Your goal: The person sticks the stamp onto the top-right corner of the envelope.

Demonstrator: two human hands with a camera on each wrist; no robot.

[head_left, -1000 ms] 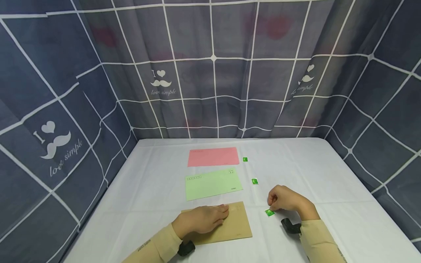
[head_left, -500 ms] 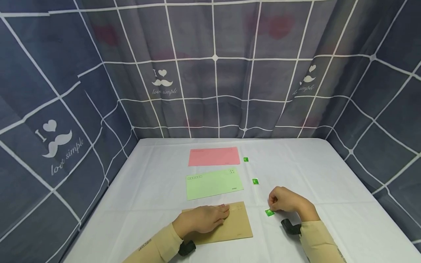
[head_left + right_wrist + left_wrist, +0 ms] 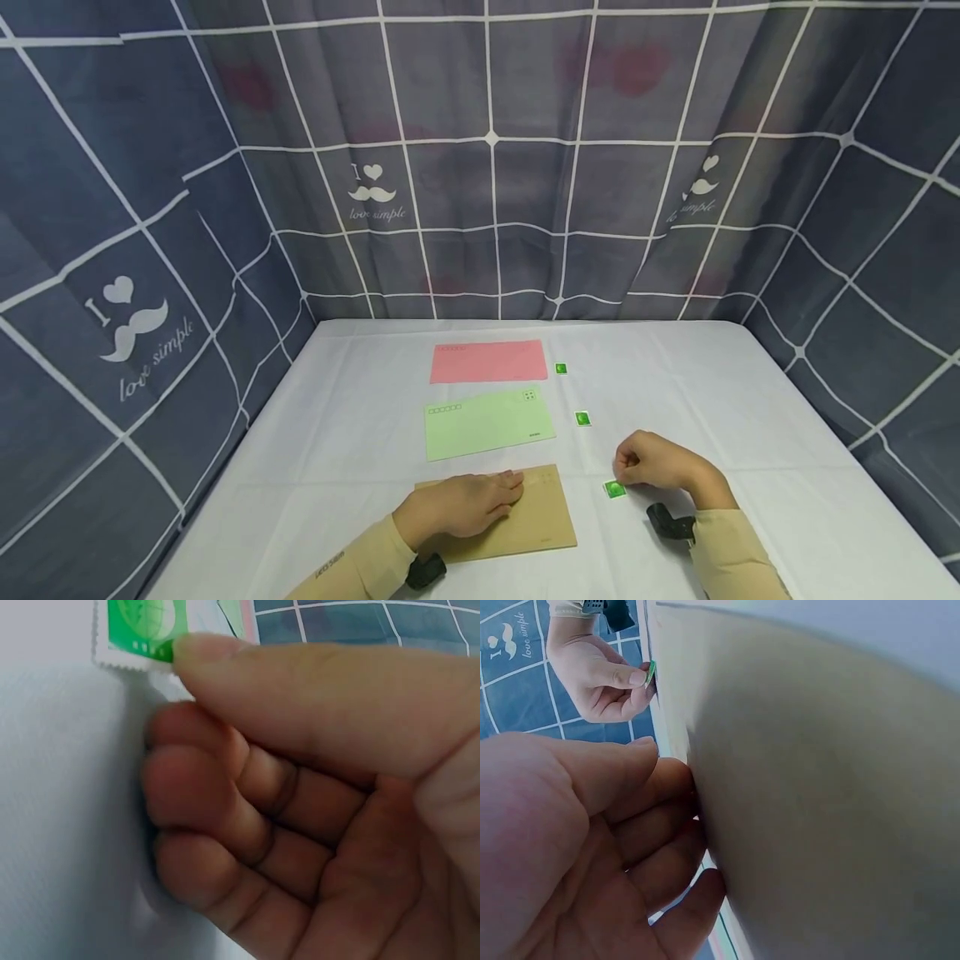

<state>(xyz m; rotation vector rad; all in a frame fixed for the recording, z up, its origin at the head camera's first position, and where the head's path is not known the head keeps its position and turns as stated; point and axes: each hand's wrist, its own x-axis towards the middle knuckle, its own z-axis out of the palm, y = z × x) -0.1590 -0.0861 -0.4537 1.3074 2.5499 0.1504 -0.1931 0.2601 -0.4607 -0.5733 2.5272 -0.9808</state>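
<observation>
My left hand [image 3: 463, 504] rests flat on the left part of a brown envelope [image 3: 546, 517], covering its middle. In the left wrist view the fingertips [image 3: 712, 885] press against the envelope's paper. To the right of it, my right hand [image 3: 656, 462] pinches a corner of a small green postage stamp [image 3: 615, 489] between thumb and index finger. Up close, the stamp [image 3: 146, 630] shows a white perforated border and a pale round design. The other right fingers [image 3: 191, 787] are curled in, low beside the white cloth.
Behind the brown envelope lie a light green envelope [image 3: 487, 429] and, farther back, a pink envelope [image 3: 487, 364]. One green stamp [image 3: 582, 418] is right of the green envelope, another stamp [image 3: 561, 368] beside the pink one. A gridded dark curtain [image 3: 450, 192] encloses the white-clothed table [image 3: 337, 400].
The stamp at my right fingertips has turned slightly, with the right hand almost in place. My left hand stays on the brown envelope. The head view has shifted a little.
</observation>
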